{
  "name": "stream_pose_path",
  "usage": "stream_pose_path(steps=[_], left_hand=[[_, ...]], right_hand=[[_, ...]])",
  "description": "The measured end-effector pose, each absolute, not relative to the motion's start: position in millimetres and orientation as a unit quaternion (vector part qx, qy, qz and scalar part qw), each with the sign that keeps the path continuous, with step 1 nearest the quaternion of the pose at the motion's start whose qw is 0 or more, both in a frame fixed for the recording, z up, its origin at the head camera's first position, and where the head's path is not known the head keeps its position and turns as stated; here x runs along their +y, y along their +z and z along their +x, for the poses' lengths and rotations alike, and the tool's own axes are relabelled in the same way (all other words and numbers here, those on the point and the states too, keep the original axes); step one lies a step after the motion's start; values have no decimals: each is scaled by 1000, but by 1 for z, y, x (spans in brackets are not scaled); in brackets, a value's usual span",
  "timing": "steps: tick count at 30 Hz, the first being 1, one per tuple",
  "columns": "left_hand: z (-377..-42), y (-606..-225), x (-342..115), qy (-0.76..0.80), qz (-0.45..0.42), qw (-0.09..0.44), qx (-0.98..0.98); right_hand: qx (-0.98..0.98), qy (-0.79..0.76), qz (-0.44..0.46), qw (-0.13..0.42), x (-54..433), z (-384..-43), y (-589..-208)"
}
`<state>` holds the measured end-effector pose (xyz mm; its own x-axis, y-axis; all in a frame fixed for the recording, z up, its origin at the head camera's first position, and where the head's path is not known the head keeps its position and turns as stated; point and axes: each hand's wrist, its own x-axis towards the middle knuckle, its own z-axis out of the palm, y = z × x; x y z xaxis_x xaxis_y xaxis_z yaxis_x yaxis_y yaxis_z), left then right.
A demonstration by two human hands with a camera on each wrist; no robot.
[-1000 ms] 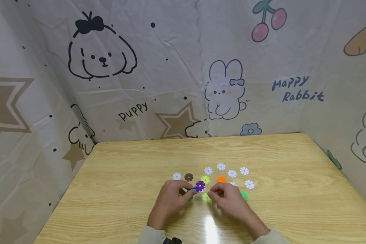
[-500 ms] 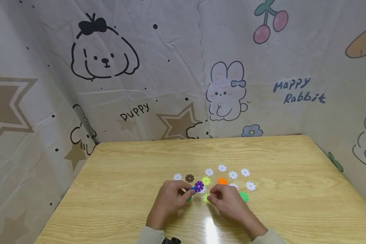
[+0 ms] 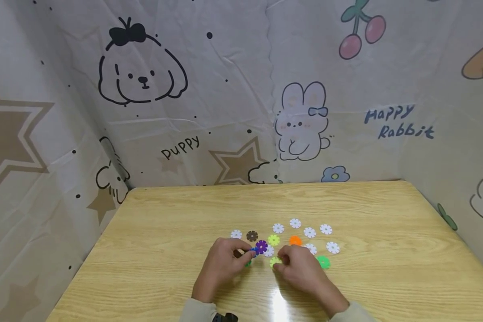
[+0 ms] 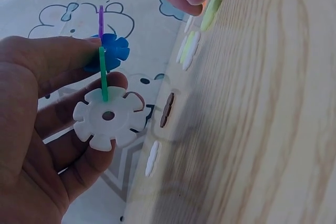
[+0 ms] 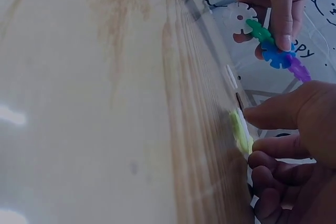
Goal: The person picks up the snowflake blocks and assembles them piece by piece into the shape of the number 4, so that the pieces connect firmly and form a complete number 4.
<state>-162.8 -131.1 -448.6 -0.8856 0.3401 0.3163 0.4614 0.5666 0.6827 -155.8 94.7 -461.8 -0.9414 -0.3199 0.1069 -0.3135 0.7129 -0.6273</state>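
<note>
In my left hand (image 3: 224, 261) I pinch a chain of joined notched plastic discs, just above the table. It is made of a white disc (image 4: 92, 124), a green disc (image 4: 103, 77), a blue disc (image 4: 119, 51) and a purple disc (image 3: 261, 247); thumb and finger grip the blue one. My right hand (image 3: 303, 268) is low over the table, its fingertips at the right edge of a yellow-green disc (image 3: 273, 261) lying flat. The right wrist view has thumb and index finger apart beside that disc, with the other fingers curled in.
Several loose white discs (image 3: 295, 223) lie on the wooden table (image 3: 177, 214) beyond my hands. Among them are a brown disc (image 3: 252, 235), another yellow-green disc (image 3: 273, 240) and an orange disc (image 3: 295, 241). A bright green disc (image 3: 324, 262) lies right of my right hand.
The chain in my left hand has shifted slightly left and down. My right fingertips have moved slightly about the near yellow-green disc. The head view has turned a little to the left.
</note>
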Motion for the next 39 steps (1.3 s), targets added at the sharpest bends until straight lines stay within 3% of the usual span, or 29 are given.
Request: stream_pose_path(steps=[16, 39], left_hand=[[-164, -450, -131, -400, -228, 96, -882], [-163, -451, -132, -404, -210, 69, -888]], right_hand=[[938, -312, -146, 26, 91, -158, -459], [923, -356, -131, 67, 93, -159, -453]])
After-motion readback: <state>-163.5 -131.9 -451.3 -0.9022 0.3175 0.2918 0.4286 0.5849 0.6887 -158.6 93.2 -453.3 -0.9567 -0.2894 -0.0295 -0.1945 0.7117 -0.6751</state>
